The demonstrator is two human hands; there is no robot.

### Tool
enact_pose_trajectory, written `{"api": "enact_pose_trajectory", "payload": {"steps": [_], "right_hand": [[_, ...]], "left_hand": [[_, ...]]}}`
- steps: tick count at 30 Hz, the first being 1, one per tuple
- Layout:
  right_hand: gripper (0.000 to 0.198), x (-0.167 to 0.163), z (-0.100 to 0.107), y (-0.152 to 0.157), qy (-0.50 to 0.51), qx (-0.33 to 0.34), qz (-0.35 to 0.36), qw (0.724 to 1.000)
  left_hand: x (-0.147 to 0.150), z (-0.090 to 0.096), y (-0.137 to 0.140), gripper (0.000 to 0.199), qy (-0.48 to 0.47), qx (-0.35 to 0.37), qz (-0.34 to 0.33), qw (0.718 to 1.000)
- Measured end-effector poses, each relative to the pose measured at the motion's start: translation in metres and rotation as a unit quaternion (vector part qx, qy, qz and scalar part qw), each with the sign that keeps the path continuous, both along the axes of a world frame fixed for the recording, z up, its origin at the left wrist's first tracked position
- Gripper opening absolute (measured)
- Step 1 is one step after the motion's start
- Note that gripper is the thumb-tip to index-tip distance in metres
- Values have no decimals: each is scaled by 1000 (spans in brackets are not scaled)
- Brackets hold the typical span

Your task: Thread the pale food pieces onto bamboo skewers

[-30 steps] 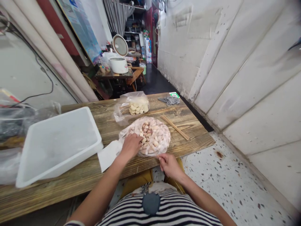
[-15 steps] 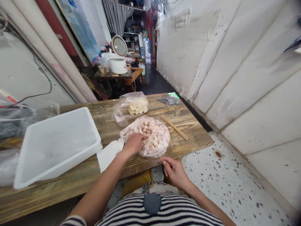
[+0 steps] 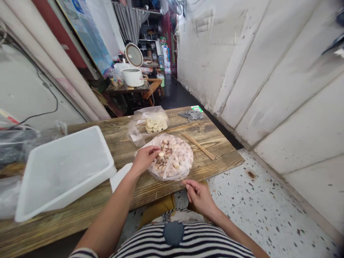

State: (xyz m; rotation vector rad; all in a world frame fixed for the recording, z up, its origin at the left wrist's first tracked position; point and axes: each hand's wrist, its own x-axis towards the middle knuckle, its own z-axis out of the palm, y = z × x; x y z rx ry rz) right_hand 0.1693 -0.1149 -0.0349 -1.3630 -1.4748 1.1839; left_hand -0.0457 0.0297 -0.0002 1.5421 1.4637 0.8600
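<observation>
Head view, largest first: wooden table point(image 3: 206, 152) runs across mid frame from lower left to centre right, speckled terrazzo floor point(image 3: 268, 215) at lower right, white panelled wall point(image 3: 268, 71) fills the right side. White plastic tub point(image 3: 61, 168) sits on the table at centre left, tilted, with crumpled clear plastic point(image 3: 16, 139) behind it at the left edge. Open clear bag of unpeeled garlic cloves point(image 3: 174, 159) lies just below frame centre on the table near its front edge. Left hand point(image 3: 144, 159) is at the bag's left rim, fingertips closed in a pinch on one garlic clove point(image 3: 161, 154) just above the pile. Right hand point(image 3: 199, 195) is below the bag, off the table edge, thumb and fingers pressed together on a thin bamboo skewer point(image 3: 179, 176) that points up-left into the bag. Smaller clear bag of peeled cloves point(image 3: 155, 122) is behind the big bag, near but apart. White paper point(image 3: 119, 175) lies between tub and forearm. Loose bundle of skewers point(image 3: 198, 145) lies right of the garlic bag. Grey cloth point(image 3: 192, 115) and a green-and-white card point(image 3: 197, 108) are at the table's far corner; print on the card too small to read. White rice cooker point(image 3: 131, 73), lid up, in the upper-centre background; blue poster point(image 3: 88, 34) at upper left, text unreadable.
</observation>
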Motion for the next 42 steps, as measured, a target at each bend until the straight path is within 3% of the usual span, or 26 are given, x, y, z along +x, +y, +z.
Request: {"api": "enact_pose_trajectory", "payload": {"steps": [4, 9, 13, 21, 28, 35, 42], "right_hand": [[32, -1, 7, 2, 3, 1, -9, 1000], [31, -9, 15, 7, 6, 3, 0, 1000], [30, -15, 11, 12, -4, 35, 5, 999], [30, -20, 7, 15, -25, 67, -3, 997], [29, -20, 9, 15, -32, 77, -8, 996], [29, -19, 5, 15, -41, 79, -12, 996], [29, -16, 9, 15, -45, 71, -19, 996]], "left_hand": [[7, -11, -6, 45, -195, -93, 37, 976], [7, -17, -12, 39, -259, -88, 55, 960], [9, -12, -20, 34, -350, -134, 60, 925], [6, -11, -27, 27, -429, -229, 47, 872], [11, -11, -28, 23, -467, -243, 72, 847], [15, -14, -32, 18, -476, -213, 83, 849], [18, -14, -33, 33, -344, -123, 54, 930]]}}
